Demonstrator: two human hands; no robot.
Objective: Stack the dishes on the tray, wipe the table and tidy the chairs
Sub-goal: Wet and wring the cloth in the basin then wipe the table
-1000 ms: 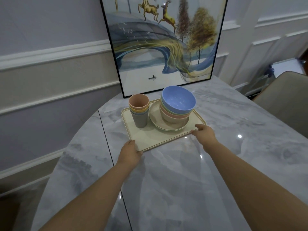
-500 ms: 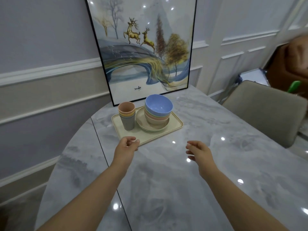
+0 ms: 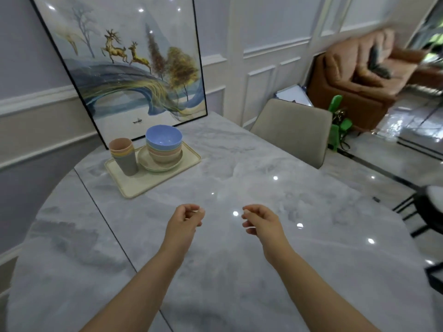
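Stacking looks done: tray (image 3: 153, 185) sits on the worktop (image 3: 239, 259) just in front of the painting (image 3: 129, 75), carrying nested cups (image 3: 124, 154), plates (image 3: 158, 164) and bowls (image 3: 164, 146) on top of the plates, blue bowl uppermost.

Left hand (image 3: 183, 224) and right hand (image 3: 260, 222) hover over the worktop, well short of the tray, nothing held. Each grip is loosely curled and idle, so released.

Step in hand, my read: between stacking and wiping. Next move needs a cloth, and none is visible, so it has to be found off-frame first. Then wipe around the tray, or shift it.

Chairs: one beige chair (image 3: 292, 130) is right of the tray, at the worktop's far edge, and looks roughly pushed in. A dark-framed seat (image 3: 429, 207) is cut off at the right edge, so I can't judge its position.

Hard to read: background right of the chair is motion-blurred. Sofa (image 3: 359, 80) and a green object (image 3: 338, 116) are there, details unclear. Near worktop edge is out of frame.
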